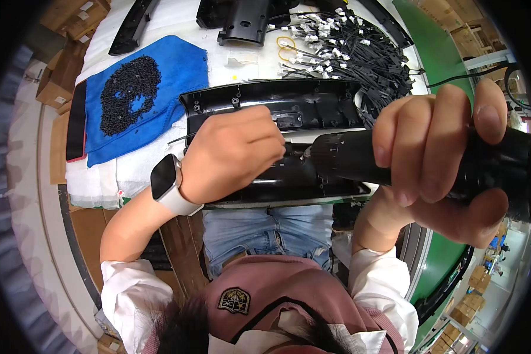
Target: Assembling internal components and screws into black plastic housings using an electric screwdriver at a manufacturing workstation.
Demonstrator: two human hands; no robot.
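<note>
My right hand [436,147] is wrapped round a thick black electric screwdriver [348,154], held almost level with its narrow end to the left. That end is over a black plastic housing part [271,187] at the near table edge. My left hand [236,150] is closed, knuckles up, over the same part and close to the screwdriver's tip. Its fingertips are turned away, so whatever they pinch is hidden. A second black plastic shell [330,106] with screw posts lies just behind. From beside my left hand a thin dark wire [180,139] sticks out leftward.
Small black screws [130,88] lie heaped on a blue cloth [183,65] at the left, beside a phone [76,121]. A bundle of black cables with white connectors [348,47] fills the back right. More black plastic parts [245,26] lie at the back.
</note>
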